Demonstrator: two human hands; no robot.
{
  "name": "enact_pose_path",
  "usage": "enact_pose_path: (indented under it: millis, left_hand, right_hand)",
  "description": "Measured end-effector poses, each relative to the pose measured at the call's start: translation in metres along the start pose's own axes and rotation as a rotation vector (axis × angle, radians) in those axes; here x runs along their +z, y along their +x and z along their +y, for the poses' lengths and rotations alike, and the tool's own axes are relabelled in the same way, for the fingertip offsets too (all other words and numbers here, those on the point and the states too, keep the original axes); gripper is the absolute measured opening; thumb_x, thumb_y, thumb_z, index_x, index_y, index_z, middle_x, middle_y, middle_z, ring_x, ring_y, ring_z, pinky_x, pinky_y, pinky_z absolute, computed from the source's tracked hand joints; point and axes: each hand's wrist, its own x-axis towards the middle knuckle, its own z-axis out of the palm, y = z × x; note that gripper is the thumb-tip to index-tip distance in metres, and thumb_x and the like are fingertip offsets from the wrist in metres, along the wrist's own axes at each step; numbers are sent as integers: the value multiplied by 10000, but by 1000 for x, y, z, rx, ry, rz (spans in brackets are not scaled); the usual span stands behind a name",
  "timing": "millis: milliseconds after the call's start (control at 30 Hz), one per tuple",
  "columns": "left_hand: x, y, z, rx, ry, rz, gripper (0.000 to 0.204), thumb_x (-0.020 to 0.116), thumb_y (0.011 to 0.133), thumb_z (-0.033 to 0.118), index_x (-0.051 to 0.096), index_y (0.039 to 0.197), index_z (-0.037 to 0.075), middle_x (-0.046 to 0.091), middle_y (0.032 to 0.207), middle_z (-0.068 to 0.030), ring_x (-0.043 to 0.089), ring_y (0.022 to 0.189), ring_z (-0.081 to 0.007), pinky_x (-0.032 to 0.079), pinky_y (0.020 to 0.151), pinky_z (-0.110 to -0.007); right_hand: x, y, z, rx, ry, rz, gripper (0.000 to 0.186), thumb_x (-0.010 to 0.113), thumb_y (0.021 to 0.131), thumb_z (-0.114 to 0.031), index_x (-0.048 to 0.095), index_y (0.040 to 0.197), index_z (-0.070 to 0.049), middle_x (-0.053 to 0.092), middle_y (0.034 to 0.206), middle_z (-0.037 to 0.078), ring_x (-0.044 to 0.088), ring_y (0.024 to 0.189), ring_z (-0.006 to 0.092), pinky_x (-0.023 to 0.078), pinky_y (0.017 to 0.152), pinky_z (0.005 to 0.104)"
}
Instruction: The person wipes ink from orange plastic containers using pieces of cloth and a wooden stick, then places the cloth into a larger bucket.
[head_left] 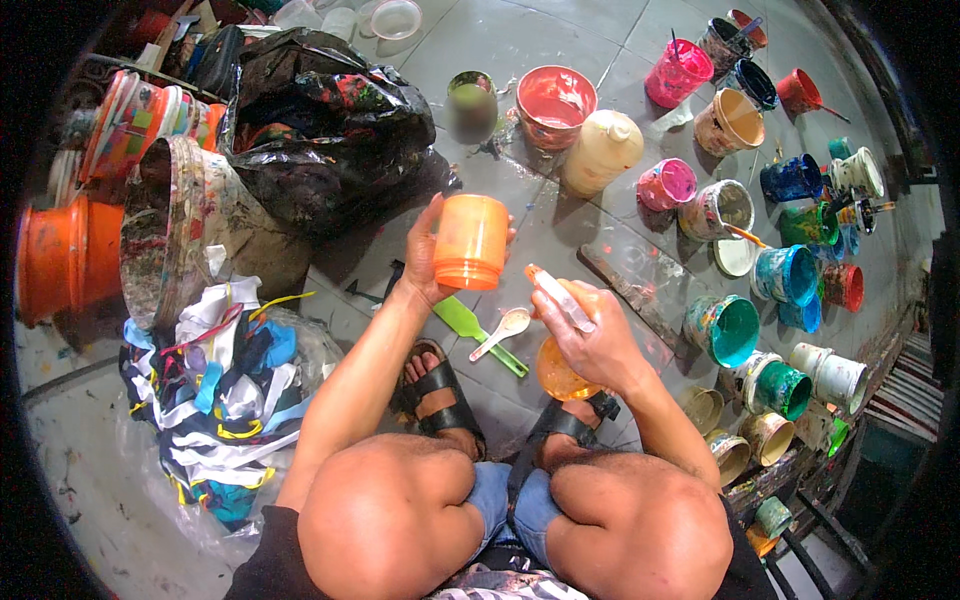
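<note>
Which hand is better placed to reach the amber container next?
Probably the right hand: it's nearest the amber container, though holding an orange-tipped tube. The left hand is farther, gripping the orange jar.

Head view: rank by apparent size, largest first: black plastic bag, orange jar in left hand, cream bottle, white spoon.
1. Black plastic bag
2. Orange jar in the left hand and cream bottle: too alike to rank; the jar is held up, nearer the camera
3. White spoon

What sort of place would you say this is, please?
Probably a paint- or ink-mixing workshop: colour-smeared pots crowd the tiled floor, with a large stained bucket and fabric strips at the left.
</note>
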Motion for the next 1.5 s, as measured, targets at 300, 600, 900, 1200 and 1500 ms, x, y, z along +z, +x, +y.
enact_pose_path:
  millis: [300,600,900,1200,1500]
  left_hand:
    - [2,-10,-1,-141,144,-80,923,739,831,553,406,1477,-15,561,1368,-283,630,1180,-440,555,959,-611]
    - [50,-9,-10,603,1749,142,919,952,608,259,507,1367,-8,666,1238,-176,660,1148,-288,510,1029,-393]
    - [30,3,-35,1130,2087,-65,848,915,674,190,460,1388,132,537,1393,-84,485,1365,-353,244,1195,-633]
    - [23,3,-42,677,1191,310,730,830,805,329,473,1373,40,561,1388,-159,567,1298,-312,508,1045,-469]
    - [8,0,-38,37,165,219,726,480,944,669,518,1425,126,575,1427,-146,616,1252,-315,544,1026,-505]
  right_hand:
    - [0,1,2,63,55,-75,236,631,992,-231,696,969,-5,677,824,152,643,742,276,497,694,387]
    - [-11,0,12,200,146,49,258,615,1008,-223,692,1003,23,716,800,106,647,731,137,513,699,324]
    - [-15,4,0,145,110,50,254,619,1009,-223,684,1020,22,706,787,102,650,717,149,502,676,324]
    - [-3,-5,1,73,44,79,217,660,975,-279,706,957,-67,609,767,193,597,698,376,453,629,453]
    - [1,-4,-3,3,-139,137,236,671,962,-316,736,924,-92,629,755,190,609,694,391,476,624,467]
